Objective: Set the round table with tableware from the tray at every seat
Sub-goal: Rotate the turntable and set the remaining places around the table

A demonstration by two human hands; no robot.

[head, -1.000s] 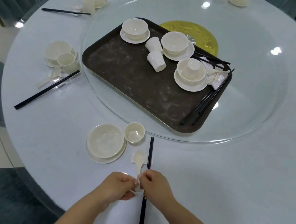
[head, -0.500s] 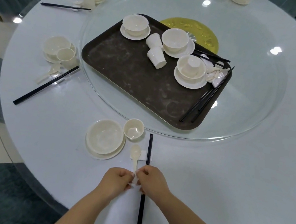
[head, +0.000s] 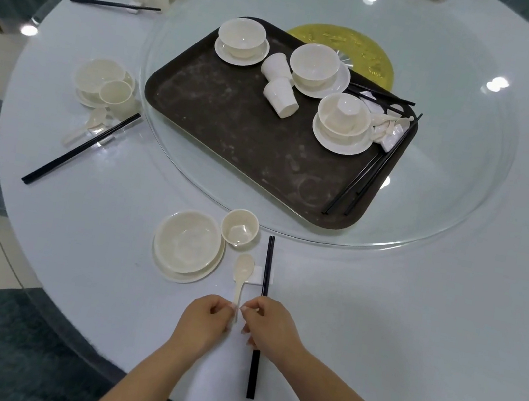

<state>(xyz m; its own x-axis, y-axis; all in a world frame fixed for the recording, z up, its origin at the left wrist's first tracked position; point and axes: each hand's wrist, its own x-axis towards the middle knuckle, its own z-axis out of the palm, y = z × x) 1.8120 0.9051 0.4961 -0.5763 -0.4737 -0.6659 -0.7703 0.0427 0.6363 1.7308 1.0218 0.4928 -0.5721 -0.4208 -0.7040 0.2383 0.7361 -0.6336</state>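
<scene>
A glossy cream spoon (head: 242,274) is laid across a small white rest (head: 258,275) on the round desk (head: 412,310), its handle tip pinched by both grips: left hand (head: 204,324), right hand (head: 270,328). Matte black chopsticks (head: 261,314) are partly covered by the right hand. Beyond, a scuffed brown tray (head: 232,133) is seen on a glass turntable (head: 464,155); its spoon pile cannot be resolved.
</scene>
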